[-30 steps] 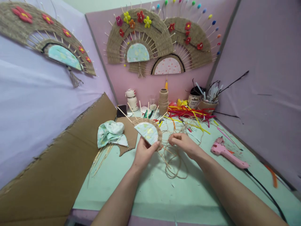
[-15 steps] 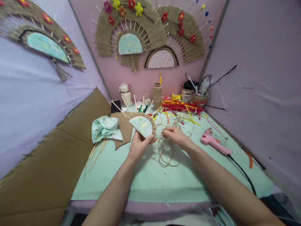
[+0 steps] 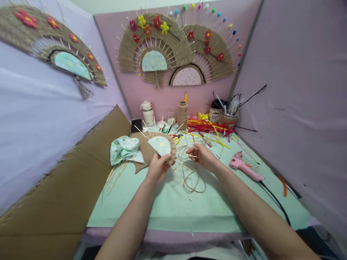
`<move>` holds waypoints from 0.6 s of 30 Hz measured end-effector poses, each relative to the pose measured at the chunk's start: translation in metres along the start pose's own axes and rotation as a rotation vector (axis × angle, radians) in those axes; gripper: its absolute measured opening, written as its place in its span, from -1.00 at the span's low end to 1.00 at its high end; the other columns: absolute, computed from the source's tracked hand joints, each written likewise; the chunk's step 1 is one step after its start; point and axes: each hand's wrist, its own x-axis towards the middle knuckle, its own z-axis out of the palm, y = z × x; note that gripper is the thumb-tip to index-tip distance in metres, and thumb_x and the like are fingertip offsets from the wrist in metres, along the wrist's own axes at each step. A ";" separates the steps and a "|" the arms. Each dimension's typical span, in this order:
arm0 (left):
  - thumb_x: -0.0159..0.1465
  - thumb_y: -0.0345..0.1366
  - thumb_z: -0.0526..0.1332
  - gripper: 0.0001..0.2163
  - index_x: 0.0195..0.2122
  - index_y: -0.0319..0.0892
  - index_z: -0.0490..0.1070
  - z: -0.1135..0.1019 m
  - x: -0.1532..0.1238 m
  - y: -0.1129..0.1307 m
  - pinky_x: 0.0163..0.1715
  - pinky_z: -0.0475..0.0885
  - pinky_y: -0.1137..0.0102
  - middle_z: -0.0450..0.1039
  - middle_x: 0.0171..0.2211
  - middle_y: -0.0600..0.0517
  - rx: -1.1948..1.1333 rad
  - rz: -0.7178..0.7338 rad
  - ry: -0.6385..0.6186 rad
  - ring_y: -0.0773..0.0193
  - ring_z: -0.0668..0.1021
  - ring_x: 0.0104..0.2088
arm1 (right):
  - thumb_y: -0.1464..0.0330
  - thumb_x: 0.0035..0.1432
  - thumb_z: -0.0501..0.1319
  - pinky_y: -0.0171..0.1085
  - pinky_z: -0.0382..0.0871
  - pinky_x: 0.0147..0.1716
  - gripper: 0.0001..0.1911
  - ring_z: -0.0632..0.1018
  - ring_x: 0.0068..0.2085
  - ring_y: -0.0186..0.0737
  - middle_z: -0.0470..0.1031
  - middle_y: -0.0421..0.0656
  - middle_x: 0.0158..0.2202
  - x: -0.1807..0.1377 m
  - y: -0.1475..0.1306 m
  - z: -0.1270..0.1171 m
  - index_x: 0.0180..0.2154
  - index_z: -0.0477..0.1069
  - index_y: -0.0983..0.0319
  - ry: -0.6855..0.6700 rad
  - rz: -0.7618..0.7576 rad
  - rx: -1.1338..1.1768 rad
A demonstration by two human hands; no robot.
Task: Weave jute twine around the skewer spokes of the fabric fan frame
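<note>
My left hand [image 3: 158,167] grips the lower edge of a small half-round fan [image 3: 160,145], thumb on the front. The fan has a pale green floral cloth centre and a woven twine rim, and thin wooden sticks radiate from it. To its right, my right hand [image 3: 202,156] is closed at the fingertips around the twine, close to the tips of the right-hand sticks. Loose loops of jute twine [image 3: 195,191] lie on the table below and behind this hand. The exact pinch point is partly hidden by the fingers.
A pink glue gun [image 3: 245,166] with a black cord lies at right. Crumpled floral cloth [image 3: 126,150], loose sticks [image 3: 116,177] and cardboard [image 3: 146,148] are at left. Behind stand a twine spool [image 3: 182,117], a white bottle [image 3: 148,113] and red pipe cleaners [image 3: 211,126].
The fan has turned, so several sticks on its right side now show clearly. My right hand has shifted slightly right, away from the fan's rim. The camera view has tilted up a little.
</note>
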 end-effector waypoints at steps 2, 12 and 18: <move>-0.02 -0.40 0.35 -0.61 -0.16 -0.13 0.31 0.000 -0.001 0.001 -0.31 0.49 0.36 0.50 -0.32 0.08 -0.046 -0.016 -0.010 0.31 0.57 -0.37 | 0.19 0.13 0.04 -0.33 0.19 -0.53 -0.68 0.32 -0.55 -0.32 0.39 -0.16 -0.54 -0.001 0.000 0.002 -0.44 0.44 0.24 -0.004 -0.015 0.032; 0.13 -0.43 0.23 -0.76 -0.16 -0.21 0.35 0.001 -0.001 0.005 -0.24 0.53 0.34 0.54 -0.33 -0.02 -0.171 -0.135 -0.010 0.27 0.60 -0.35 | 0.22 0.06 0.14 -0.34 0.20 -0.53 -0.71 0.33 -0.55 -0.36 0.40 -0.16 -0.55 -0.003 0.002 0.007 -0.38 0.49 0.31 0.020 -0.105 0.005; 0.13 -0.44 0.23 -0.78 -0.17 -0.24 0.35 -0.002 -0.001 0.008 -0.42 0.52 0.49 0.54 -0.34 -0.04 -0.182 -0.158 0.004 0.33 0.59 -0.42 | 0.10 -0.04 0.19 -0.33 0.15 -0.53 -0.67 0.30 -0.55 -0.36 0.39 -0.21 -0.54 -0.011 -0.013 -0.017 -0.41 0.41 0.26 0.342 -0.332 -0.073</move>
